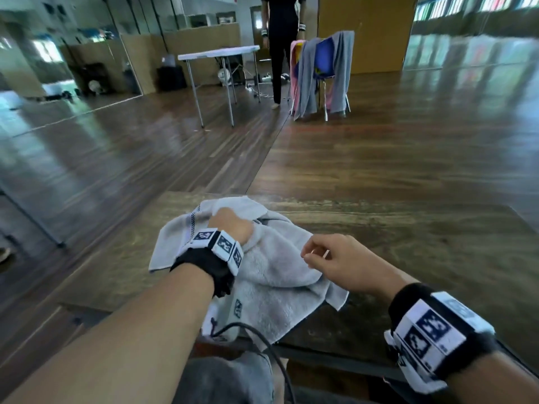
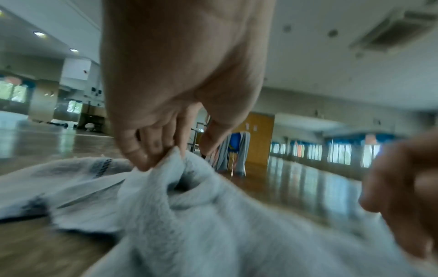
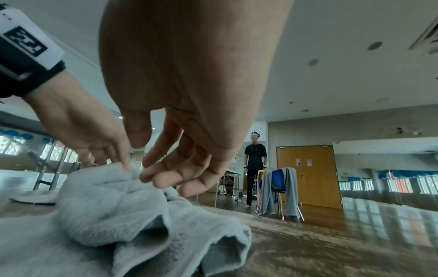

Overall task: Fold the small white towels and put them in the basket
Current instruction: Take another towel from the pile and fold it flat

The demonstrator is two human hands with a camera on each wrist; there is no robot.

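Observation:
A crumpled white towel (image 1: 277,275) lies on the wooden table (image 1: 408,243), its near corner hanging over the front edge. My left hand (image 1: 230,225) pinches a raised fold of the towel (image 2: 189,224) near its far side; in the left wrist view the left hand (image 2: 175,150) has its fingertips bunched on the cloth. My right hand (image 1: 320,255) hovers over the towel's right edge. In the right wrist view the right hand (image 3: 147,159) has loosely bent fingers just above the towel (image 3: 106,206) and holds nothing. No basket is in view.
A black cable (image 1: 262,342) runs over the table's front edge by my lap. Far off on the wooden floor stand a white folding table (image 1: 218,52), a chair draped with grey towels (image 1: 323,74), and a person in black (image 1: 280,39).

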